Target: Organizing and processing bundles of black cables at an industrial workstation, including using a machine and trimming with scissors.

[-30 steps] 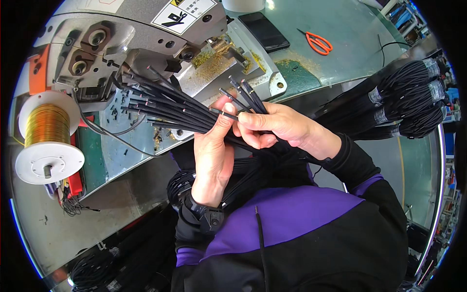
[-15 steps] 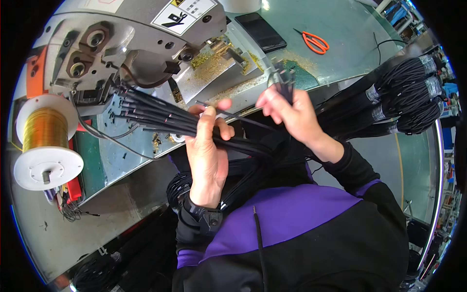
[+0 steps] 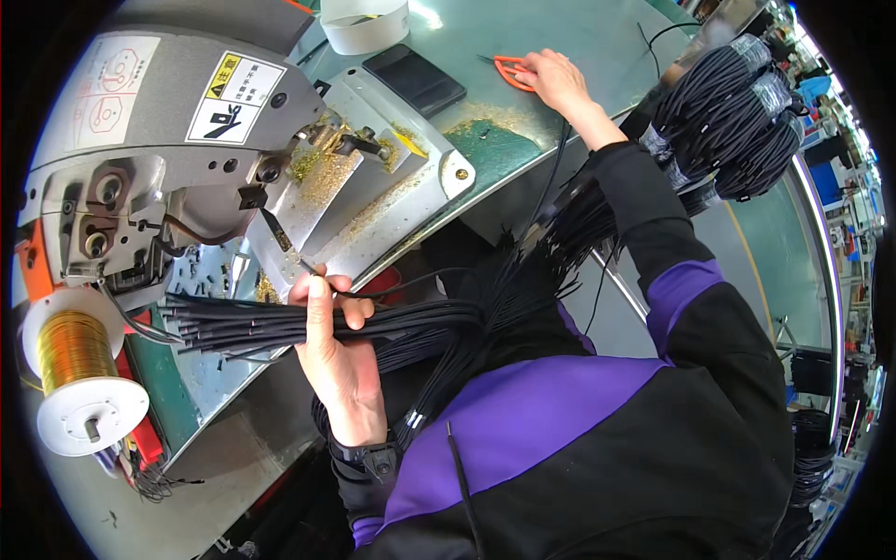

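My left hand (image 3: 336,364) is closed round a thick bundle of black cables (image 3: 252,322), their cut ends pointing left toward the machine. One cable is set apart, pinched between thumb and fingertips, its tip sticking up. At the far side of the table, my right hand (image 3: 560,86) has its fingers on the handles of a pair of orange-handled scissors (image 3: 509,73). The fingers cover part of the handles, and the dark blades point left. More black cables (image 3: 509,289) spread over my lap.
A grey crimping machine (image 3: 177,84) stands at left, with a spool of brass-coloured strip (image 3: 79,350) below it. Metal scraps cover its base (image 3: 327,177). A black phone (image 3: 413,79) and a white round container (image 3: 364,26) lie beyond. Coiled cable bundles (image 3: 719,112) hang at right.
My right hand has let go of a few cable ends and reached away to the scissors. My left hand still holds the bundle. The view has shifted.
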Motion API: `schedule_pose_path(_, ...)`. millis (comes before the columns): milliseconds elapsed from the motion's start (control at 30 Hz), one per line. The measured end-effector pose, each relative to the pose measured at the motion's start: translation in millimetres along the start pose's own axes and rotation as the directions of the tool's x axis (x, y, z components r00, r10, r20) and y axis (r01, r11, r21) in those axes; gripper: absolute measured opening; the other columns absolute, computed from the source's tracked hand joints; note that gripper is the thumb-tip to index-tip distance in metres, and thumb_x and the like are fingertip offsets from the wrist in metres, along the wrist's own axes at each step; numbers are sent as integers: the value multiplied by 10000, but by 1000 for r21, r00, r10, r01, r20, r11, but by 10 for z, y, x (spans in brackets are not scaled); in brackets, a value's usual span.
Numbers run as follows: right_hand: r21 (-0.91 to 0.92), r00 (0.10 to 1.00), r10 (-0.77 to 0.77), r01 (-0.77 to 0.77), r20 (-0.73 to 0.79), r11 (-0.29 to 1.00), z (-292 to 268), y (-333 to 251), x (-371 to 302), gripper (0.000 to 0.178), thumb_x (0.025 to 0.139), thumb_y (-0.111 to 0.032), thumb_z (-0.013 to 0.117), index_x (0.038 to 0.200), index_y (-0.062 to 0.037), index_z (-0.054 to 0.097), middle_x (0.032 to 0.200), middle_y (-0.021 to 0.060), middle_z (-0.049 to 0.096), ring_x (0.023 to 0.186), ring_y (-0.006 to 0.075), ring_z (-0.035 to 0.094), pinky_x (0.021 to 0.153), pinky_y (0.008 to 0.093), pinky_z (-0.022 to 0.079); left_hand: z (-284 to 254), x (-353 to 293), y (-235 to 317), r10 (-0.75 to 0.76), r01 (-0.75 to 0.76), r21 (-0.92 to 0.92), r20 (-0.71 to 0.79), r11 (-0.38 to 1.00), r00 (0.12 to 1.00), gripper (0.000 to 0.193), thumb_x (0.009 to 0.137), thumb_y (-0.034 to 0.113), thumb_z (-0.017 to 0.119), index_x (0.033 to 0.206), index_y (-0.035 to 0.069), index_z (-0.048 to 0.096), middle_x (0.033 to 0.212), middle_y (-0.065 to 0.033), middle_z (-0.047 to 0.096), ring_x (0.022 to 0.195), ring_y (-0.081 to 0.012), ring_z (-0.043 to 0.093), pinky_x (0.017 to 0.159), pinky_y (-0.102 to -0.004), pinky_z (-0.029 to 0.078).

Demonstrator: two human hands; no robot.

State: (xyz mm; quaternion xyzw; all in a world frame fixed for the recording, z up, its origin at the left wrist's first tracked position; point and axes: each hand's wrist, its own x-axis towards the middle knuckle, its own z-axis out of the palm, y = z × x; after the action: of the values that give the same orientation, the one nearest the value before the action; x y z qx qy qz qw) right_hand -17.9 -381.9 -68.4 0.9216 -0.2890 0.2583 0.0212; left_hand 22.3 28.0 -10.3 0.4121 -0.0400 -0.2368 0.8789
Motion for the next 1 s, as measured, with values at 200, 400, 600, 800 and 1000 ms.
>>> schedule_pose_path(200, 315, 987, 62, -106, 145, 943, -123, -34, 38, 247, 791, -257, 549, 912, -43, 531, 778, 97, 596, 710, 215, 576, 617, 325, 448, -278, -47, 61, 63, -67, -32, -113, 997, 992, 101, 820, 90, 544, 907, 41, 528, 796, -106, 540, 526, -111, 427, 564, -264, 390)
schedule_pose_path(400, 858, 728, -529, -161, 437, 487, -1010, -1401, -632, 314, 723, -252, 636, 878, -27, 482, 684, -30, 395, 638, 79, 384, 609, 210, 333, -346, -75, 55, 78, -76, 23, -149, 997, 986, 118, 783, 44, 580, 888, 27, 531, 792, -124, 559, 540, -127, 458, 582, -280, 417)
schedule_pose_path(600, 769, 457, -846, 424, 276, 479, -1163, -2124, -792, 474, 621, -437, 684, 747, -52, 438, 694, 24, 416, 655, 182, 424, 650, 292, 314, -365, -148, 66, 107, -102, 42, -133, 994, 985, 126, 772, 40, 593, 877, 13, 531, 790, -133, 568, 542, -130, 469, 580, -283, 425)
schedule_pose_path(800, 758, 349, -905, 514, 241, 401, -1175, -2496, -757, 480, 621, -456, 675, 691, -59, 415, 677, 32, 425, 621, 210, 423, 610, 312, 297, -457, -253, 100, 113, -111, 27, -135, 993, 984, 127, 772, 43, 595, 868, -5, 528, 780, -132, 572, 536, -123, 467, 574, -276, 422)
schedule_pose_path(1000, 752, 266, -946, 581, 186, 312, -1155, -2763, -731, 430, 659, -425, 636, 630, -39, 449, 604, 62, 455, 581, 245, 456, 594, 324, 330, -606, -391, 162, 111, -103, 56, -176, 993, 978, 118, 772, 37, 593, 857, -14, 529, 759, -122, 573, 531, -118, 465, 571, -269, 419)
